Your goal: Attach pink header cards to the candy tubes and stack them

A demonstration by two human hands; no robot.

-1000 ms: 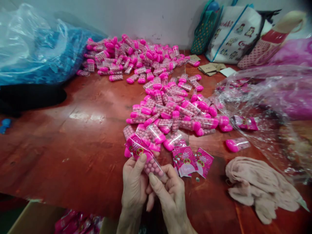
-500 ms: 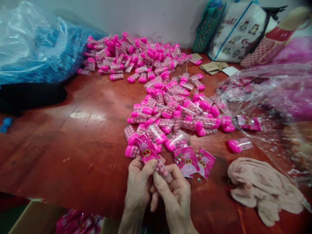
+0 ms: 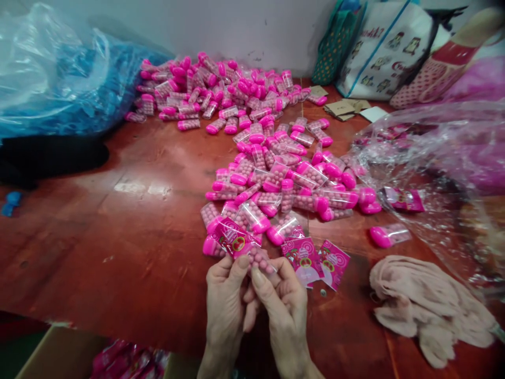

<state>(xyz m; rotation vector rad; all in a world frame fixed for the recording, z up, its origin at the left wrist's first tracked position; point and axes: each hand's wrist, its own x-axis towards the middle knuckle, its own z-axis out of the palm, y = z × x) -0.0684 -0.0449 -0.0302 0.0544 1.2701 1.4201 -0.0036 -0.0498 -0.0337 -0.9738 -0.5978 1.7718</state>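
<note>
Between both hands, close to the table's near side, is a small clear container of pink candy balls [image 3: 262, 261]. A shiny pink printed wrapper [image 3: 233, 237] covers its far end, pointing up and left; whether a cap is under it cannot be seen. My left hand [image 3: 225, 297] pinches the wrapper's lower edge with its thumb on top. My right hand [image 3: 287, 302] is closed on the container's bare end, thumb at its near edge. Just right of my hands lie several flat pink wrappers [image 3: 305, 258]. Beyond them spreads a pile of pink-capped candy containers [image 3: 272, 173].
A beige cloth [image 3: 422, 300] and a single capped container [image 3: 389, 235] lie at right, near crumpled clear plastic [image 3: 426, 142]. Blue items fill a plastic bag [image 3: 71, 79] at far left. Below the table edge, a cardboard box [image 3: 59, 352] holds pink packets. Bags [image 3: 386, 47] stand at the wall.
The wrapped end of the container has swung down and left, so it lies more sideways. More of the pink balls shows between my thumbs. Both hands keep their grip.
</note>
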